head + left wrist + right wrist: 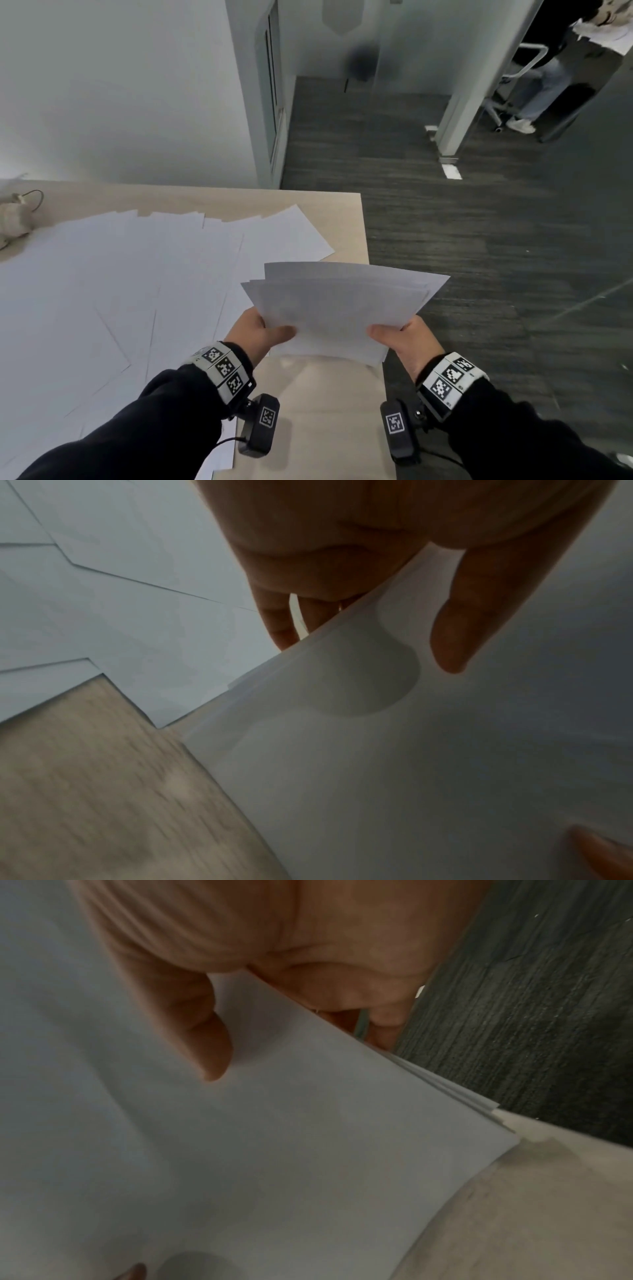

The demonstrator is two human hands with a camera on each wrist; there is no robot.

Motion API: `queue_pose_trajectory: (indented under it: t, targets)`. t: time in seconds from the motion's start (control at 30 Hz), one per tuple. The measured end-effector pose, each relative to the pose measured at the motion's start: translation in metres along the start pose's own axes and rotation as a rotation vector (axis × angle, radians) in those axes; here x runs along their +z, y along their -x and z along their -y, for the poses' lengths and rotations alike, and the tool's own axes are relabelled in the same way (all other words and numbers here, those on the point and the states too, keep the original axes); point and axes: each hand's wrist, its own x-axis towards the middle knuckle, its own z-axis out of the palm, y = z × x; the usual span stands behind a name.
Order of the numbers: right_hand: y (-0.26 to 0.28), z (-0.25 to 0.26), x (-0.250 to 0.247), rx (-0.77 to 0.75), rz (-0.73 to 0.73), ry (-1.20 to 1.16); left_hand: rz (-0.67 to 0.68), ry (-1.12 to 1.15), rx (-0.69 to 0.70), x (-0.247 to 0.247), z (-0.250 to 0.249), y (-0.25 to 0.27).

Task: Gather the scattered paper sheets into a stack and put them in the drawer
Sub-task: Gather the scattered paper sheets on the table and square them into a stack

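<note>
Head view: left hand (255,330) and right hand (407,339), each pinching one near corner of held sheaf (339,308), thumbs on top, fingers beneath. Sheaf raised between hands, edges fanned, not squared. Likely light, limp, slippery sheet on sheet; best held at both side edges, then tapped square. Left of left hand: loose sheets (120,274), overlapping on table (325,411). Drawer not in view. Wrist bands (222,368): black-and-white square codes only. No legible writing, no brands.

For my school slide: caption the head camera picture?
Both hands hold a paper stack above the desk.
</note>
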Motion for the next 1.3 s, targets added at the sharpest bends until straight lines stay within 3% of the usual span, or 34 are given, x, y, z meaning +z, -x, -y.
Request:
queue_pose_trajectory:
  t: [0.13,0.4,0.57,0.8,1.3]
  targets:
    - [0.005,0.012,0.001,-0.058,0.032,-0.070,-0.039,0.073,0.040,0.004,-0.008,0.002]
    - [0.006,0.024,0.008,-0.086,0.055,-0.075,0.017,0.050,0.034,0.007,-0.017,0.004]
    - [0.002,0.046,0.006,-0.191,-0.032,-0.198,-0.046,0.126,0.110,-0.002,-0.035,0.008]
    - [0.006,0.089,0.008,-0.301,-0.176,-0.248,-0.010,0.148,0.139,-0.002,-0.041,0.013]
    - [0.011,0.086,0.012,-0.338,-0.318,-0.021,-0.007,0.181,0.177,0.002,-0.045,0.025]
